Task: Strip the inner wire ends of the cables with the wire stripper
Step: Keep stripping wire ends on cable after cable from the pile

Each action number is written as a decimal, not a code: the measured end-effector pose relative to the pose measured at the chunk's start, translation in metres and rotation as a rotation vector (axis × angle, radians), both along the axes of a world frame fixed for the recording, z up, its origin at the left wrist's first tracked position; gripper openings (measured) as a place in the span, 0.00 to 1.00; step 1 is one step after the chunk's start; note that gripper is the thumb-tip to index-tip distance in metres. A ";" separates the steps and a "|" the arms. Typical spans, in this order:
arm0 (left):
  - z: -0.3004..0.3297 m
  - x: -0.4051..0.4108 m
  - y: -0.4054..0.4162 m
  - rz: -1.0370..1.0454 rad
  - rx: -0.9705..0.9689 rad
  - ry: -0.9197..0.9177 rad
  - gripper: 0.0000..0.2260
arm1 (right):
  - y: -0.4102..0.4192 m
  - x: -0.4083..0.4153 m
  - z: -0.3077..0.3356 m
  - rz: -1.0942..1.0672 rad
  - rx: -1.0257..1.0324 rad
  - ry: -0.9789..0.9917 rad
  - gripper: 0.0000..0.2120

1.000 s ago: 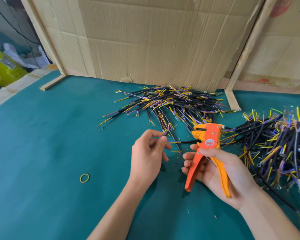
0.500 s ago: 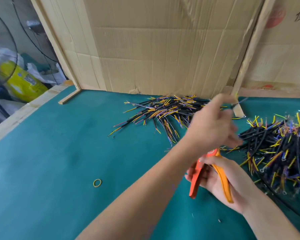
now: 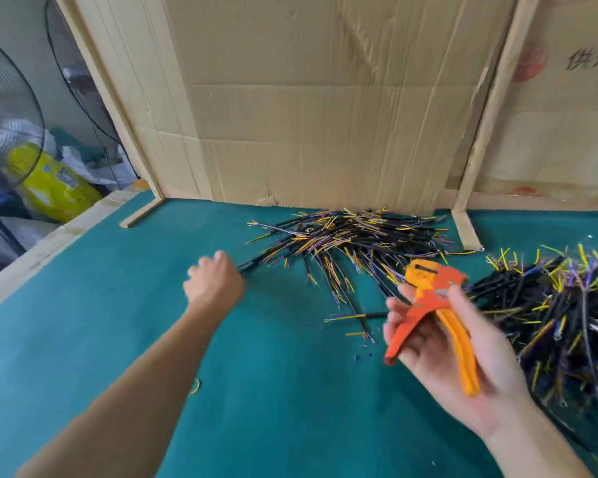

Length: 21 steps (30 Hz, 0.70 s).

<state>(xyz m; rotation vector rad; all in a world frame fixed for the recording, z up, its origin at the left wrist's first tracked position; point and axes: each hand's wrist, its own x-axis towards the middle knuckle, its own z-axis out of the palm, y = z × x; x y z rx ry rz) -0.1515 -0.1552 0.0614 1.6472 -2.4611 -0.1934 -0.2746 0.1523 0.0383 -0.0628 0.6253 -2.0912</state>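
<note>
Your right hand (image 3: 463, 350), at the lower right of the frame, curls around the orange wire stripper (image 3: 428, 312), held above the green counter (image 3: 83, 322). Your left hand (image 3: 214, 281) reaches to the centre pile of cables (image 3: 353, 243), fingers curled at a black cable end; whether it grips one, I cannot tell. Another cable heap (image 3: 560, 305) fills the right edge.

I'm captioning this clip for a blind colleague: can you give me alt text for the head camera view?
A person's right hand holds an orange wire stripper above a green table, while the left hand reaches to the left edge of a cable pile by a cardboard wall. A second pile lies at right.
</note>
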 end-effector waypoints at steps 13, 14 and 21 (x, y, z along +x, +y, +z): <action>-0.022 0.068 0.028 0.112 0.277 0.592 0.06 | -0.016 0.035 0.003 0.169 0.065 0.151 0.35; -0.025 0.073 0.041 0.106 0.288 0.664 0.06 | -0.017 0.038 0.003 0.229 0.090 0.186 0.32; -0.048 0.061 0.158 -0.257 0.394 0.776 0.05 | -0.010 0.034 0.006 0.252 0.117 0.398 0.26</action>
